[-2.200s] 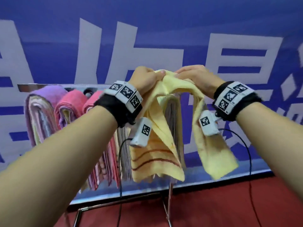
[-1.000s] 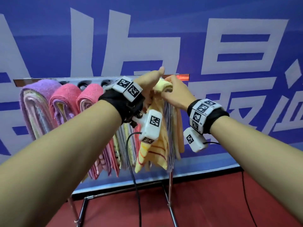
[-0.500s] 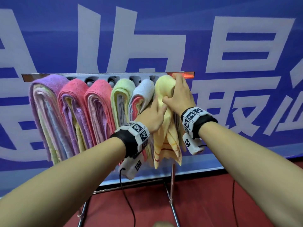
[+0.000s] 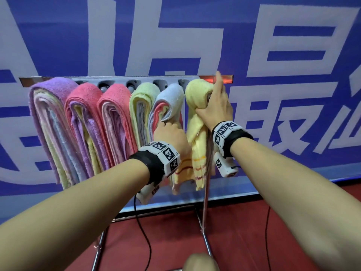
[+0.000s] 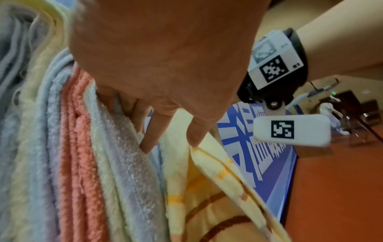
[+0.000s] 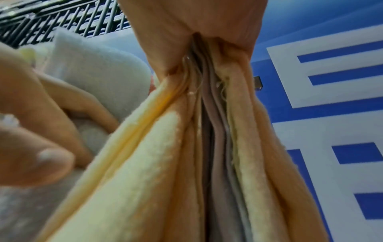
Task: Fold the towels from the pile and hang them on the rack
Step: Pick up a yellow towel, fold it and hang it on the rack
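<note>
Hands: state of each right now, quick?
Left hand: open, fingers straight, tucked between the light blue towel and the yellow towel.
Right hand: gripping the yellow towel.

Both bare forearms reach forward, each wrist wrapped in a black band carrying white marker blocks. The right hand [image 4: 214, 108] is raised higher, index finger pointing up, thumb and remaining fingers squeezing the yellow towel [image 4: 197, 133] just below its fold. The left hand [image 4: 171, 133] sits lower, fingers extended, pressing into the neighbouring hanging cloth.
</note>
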